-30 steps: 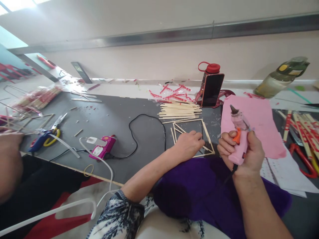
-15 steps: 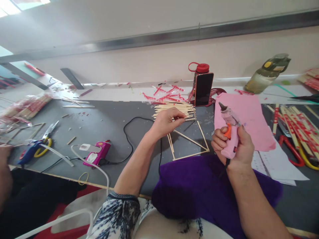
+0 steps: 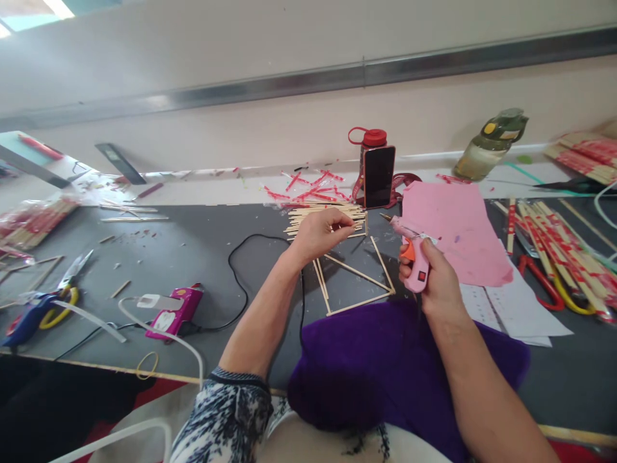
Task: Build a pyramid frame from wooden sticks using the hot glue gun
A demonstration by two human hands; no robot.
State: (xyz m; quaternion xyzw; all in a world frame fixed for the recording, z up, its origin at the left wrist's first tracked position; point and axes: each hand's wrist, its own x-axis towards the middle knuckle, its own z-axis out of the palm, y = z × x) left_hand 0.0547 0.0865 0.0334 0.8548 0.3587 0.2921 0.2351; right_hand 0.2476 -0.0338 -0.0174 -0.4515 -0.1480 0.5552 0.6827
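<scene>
My right hand [image 3: 436, 273] is wrapped round a pink hot glue gun [image 3: 418, 267] with an orange trigger. Its nozzle points up and left, toward a pile of thin wooden sticks [image 3: 301, 218]. Over the pile's front right part, my left hand [image 3: 322, 233] pinches with thumb and forefinger; what lies between the fingertips is too small to make out. Just below that hand, a four-sided stick frame [image 3: 362, 304] with a diagonal stick [image 3: 359, 270] lies on the grey table [image 3: 193, 251]. My left hand and wrist hide part of the sticks.
A phone [image 3: 379, 178] leans on a red-capped bottle [image 3: 374, 137]. Pink paper [image 3: 457, 225], wrapped chopsticks [image 3: 566, 251] and a tilted green bottle [image 3: 489, 145] are rightward. Leftward are scissors [image 3: 72, 276], a magenta power strip [image 3: 178, 312] and a black cord [image 3: 247, 283]. Purple cloth [image 3: 366, 360] covers the near edge.
The glue gun has tipped over, its nozzle swinging left and lower, closer to my left hand. My left hand keeps its pinch by the sticks. The whole view has shifted slightly.
</scene>
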